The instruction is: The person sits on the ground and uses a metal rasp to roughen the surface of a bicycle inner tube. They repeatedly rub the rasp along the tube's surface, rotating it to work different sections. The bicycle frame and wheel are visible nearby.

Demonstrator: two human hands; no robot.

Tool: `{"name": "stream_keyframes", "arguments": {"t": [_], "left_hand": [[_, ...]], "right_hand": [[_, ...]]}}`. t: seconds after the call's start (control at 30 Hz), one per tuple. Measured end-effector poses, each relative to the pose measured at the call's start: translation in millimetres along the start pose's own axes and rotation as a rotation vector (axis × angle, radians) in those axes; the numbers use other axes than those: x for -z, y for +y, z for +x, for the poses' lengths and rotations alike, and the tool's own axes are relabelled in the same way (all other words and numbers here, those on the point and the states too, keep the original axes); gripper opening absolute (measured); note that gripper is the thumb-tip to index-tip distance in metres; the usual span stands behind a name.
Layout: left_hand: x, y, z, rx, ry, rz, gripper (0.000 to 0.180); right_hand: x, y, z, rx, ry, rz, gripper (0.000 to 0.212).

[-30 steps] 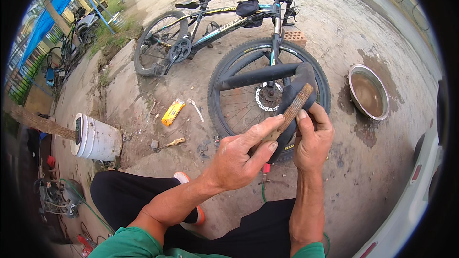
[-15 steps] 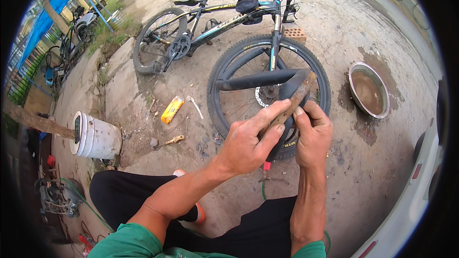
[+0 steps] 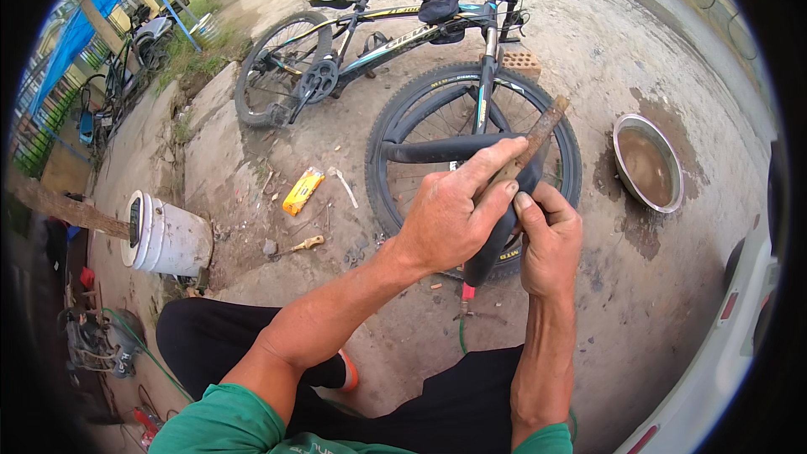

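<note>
Head: left fingers (image 3: 486,164) tight round bar (image 3: 548,126)

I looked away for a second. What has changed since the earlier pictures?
The left hand has moved the worn bar forward and slightly rightward over the black tube. Neither hand visibly took up or released anything. The right hand still grips the tube; the bicycle and white bucket stayed put.

Wheel (image 3: 373,170) fronts right hand (image 3: 551,244); open ground (image 3: 607,244) reaches basin (image 3: 618,151).
</note>
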State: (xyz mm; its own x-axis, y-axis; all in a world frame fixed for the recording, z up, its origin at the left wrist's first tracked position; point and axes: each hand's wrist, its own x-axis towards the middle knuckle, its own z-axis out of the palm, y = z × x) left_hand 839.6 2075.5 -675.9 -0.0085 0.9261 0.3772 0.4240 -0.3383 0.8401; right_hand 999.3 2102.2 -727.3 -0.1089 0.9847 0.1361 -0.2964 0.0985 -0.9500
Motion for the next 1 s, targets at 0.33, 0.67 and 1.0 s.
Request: {"name": "stream_keyframes", "arguments": {"t": [0.33, 0.67, 1.0], "left_hand": [[-2.5, -19.2, 0.9, 0.504, -0.091, -0.788, 0.021], [3.2, -16.6, -0.5, 0.448, -0.126, -0.603, 0.028], [22.6, 10.5, -51.7, -0.274, -0.007, 0.016, 0.056]], "right_hand": [[-3.5, -15.9, -2.2, -0.060, 0.038, 0.097, 0.021], [-6.4, -24.8, -12.5, 0.021, 0.078, -0.103, 0.020], [-23.0, -23.3, -8.9, 0.061, 0.084, 0.244, 0.026]]}}
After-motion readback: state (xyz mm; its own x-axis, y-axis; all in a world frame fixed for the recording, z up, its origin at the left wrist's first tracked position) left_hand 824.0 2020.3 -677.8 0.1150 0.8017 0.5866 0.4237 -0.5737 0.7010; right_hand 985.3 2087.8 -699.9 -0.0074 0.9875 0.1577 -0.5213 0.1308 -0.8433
